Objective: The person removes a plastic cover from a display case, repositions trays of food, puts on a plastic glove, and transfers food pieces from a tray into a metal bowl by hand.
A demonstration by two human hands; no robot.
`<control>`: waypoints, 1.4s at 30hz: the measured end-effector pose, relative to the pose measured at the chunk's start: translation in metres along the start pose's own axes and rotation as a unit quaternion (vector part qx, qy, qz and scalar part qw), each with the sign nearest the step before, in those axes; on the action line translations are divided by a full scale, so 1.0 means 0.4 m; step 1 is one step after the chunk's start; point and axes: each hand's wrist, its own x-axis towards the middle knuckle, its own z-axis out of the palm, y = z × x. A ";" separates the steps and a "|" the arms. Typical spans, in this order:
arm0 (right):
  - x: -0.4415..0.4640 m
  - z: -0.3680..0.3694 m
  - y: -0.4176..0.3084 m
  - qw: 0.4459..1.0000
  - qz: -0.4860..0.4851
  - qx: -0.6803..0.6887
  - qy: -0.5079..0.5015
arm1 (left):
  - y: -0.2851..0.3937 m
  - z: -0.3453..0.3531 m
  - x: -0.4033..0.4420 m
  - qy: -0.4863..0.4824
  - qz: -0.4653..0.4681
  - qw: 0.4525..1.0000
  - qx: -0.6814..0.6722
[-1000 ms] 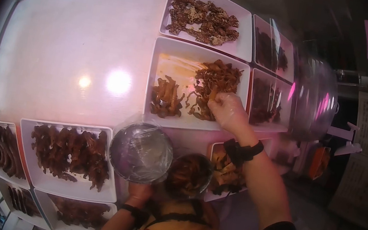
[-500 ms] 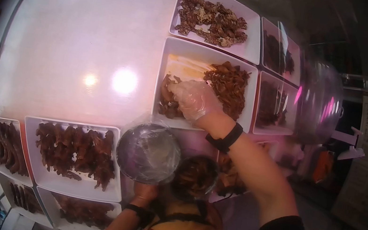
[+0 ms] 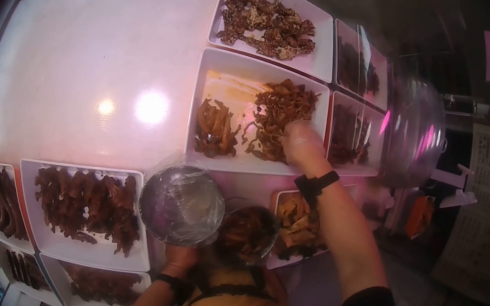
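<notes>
My right hand, in a clear glove, is closed at the lower right of the larger brown food pile in a white tray. What its fingers hold is hidden. A smaller pile of brown pieces lies at the tray's left. Below the tray, my left hand grips the underside of a round metal bowl lined with clear plastic. Beside it on the right is a second round bowl of brown pieces.
A tray of sesame-topped pieces stands above, with two darker trays to its right. At lower left are several trays of dark meat. A small tray of yellowish pieces lies under my right forearm. A clear domed cover stands at right.
My right hand went left over the smaller pile, then came back right to the larger pile's lower edge. My left hand stays under the lined bowl. The view shifted slightly.
</notes>
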 end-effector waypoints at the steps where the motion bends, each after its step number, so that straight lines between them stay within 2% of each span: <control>1: -0.010 0.006 0.018 0.997 0.002 0.073 0.029 | 0.001 0.001 -0.001 0.000 -0.002 1.000 0.000; 2: -0.023 -0.011 0.023 0.988 0.003 0.145 0.057 | 0.014 -0.009 0.006 0.004 -0.011 1.000 -0.006; 5: -0.060 -0.086 0.053 0.976 -0.034 0.210 0.053 | 0.023 -0.007 0.008 0.012 -0.024 0.999 -0.034; 6: -0.069 -0.096 0.059 0.976 -0.032 0.209 0.054 | 0.021 -0.006 0.009 0.016 -0.029 0.998 -0.052; 9: -0.080 -0.093 0.080 0.955 -0.040 0.197 0.217 | 0.007 -0.003 0.005 -0.031 -0.027 0.999 -0.009; 12: -0.080 -0.061 0.105 0.941 -0.048 0.193 0.273 | 0.007 -0.011 0.002 -0.026 -0.009 1.000 0.001; 15: -0.113 -0.116 0.059 0.936 -0.096 0.193 0.279 | -0.009 0.018 -0.020 -0.011 -0.048 0.999 -0.002; 18: -0.145 -0.176 0.004 0.940 -0.170 0.180 0.234 | 0.001 0.010 -0.015 -0.002 -0.056 0.998 -0.019; 20: -0.149 -0.190 -0.032 0.937 -0.176 0.213 0.213 | -0.013 0.022 -0.013 -0.009 -0.053 0.998 -0.027; 22: -0.145 -0.211 -0.070 0.931 -0.233 0.251 0.123 | -0.008 0.018 -0.005 -0.017 -0.046 0.998 -0.038; 23: -0.146 -0.223 -0.104 0.924 -0.229 0.294 0.082 | -0.001 0.007 -0.002 -0.023 -0.040 0.998 -0.037; 24: -0.127 -0.219 -0.132 0.924 -0.229 0.294 0.082 | 0.004 -0.001 -0.001 -0.030 -0.034 0.998 -0.036; 26: -0.066 -0.208 -0.182 0.929 -0.309 0.204 0.032 | 0.003 -0.006 -0.002 -0.027 -0.026 0.999 -0.036; 28: -0.015 -0.194 -0.239 0.936 -0.304 0.172 0.051 | -0.002 -0.006 -0.005 -0.025 -0.018 0.999 -0.035; 30: 0.043 -0.161 -0.278 0.941 -0.301 0.140 0.069 | -0.011 0.007 -0.014 0.043 0.013 0.999 -0.022; 32: 0.092 -0.117 -0.294 0.946 -0.197 0.235 0.107 | -0.017 0.012 -0.016 0.021 0.008 1.000 -0.009; 34: 0.087 -0.123 -0.283 0.942 -0.171 0.276 0.087 | -0.012 0.007 -0.010 0.002 0.003 1.000 -0.002; 36: 0.080 -0.129 -0.242 0.937 -0.144 0.311 0.062 | -0.002 0.005 -0.015 -0.019 -0.054 0.996 -0.070; 37: 0.075 -0.134 -0.196 0.945 -0.145 0.280 0.088 | -0.009 0.020 -0.022 -0.021 -0.053 0.995 -0.076; 38: 0.072 -0.142 -0.148 0.950 -0.147 0.249 0.115 | -0.026 0.043 -0.032 -0.030 -0.056 0.997 -0.048; 40: 0.061 -0.145 -0.048 0.946 -0.094 0.285 0.122 | -0.043 0.065 -0.042 -0.039 -0.058 0.997 -0.025; 42: 0.060 -0.122 0.013 0.958 -0.071 0.236 0.147 | -0.044 0.065 -0.044 -0.038 -0.043 0.998 -0.011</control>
